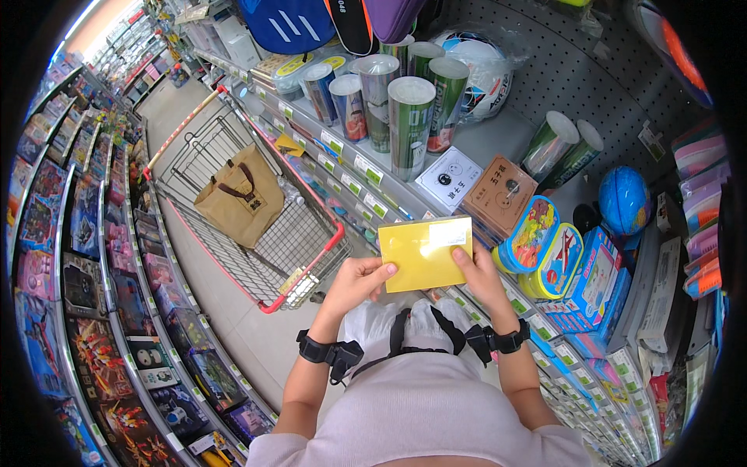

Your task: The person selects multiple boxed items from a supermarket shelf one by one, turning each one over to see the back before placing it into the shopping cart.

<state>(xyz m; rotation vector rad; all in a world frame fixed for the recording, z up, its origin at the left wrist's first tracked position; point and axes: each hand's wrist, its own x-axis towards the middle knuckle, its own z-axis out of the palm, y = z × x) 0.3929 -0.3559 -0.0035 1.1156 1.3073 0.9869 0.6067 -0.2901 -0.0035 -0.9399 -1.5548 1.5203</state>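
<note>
Left hand [359, 279] and right hand [478, 274] both grasp flat yellow box [426, 253], white label top-right | held above shelf [498, 140] edge | green tubes [411, 124] behind | red cart [257, 210] left

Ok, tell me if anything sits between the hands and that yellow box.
Nothing visible does. The left hand and right hand both grip the yellow box directly at its lower corners, held up in front of the shelf of tubes and toy boxes.
</note>
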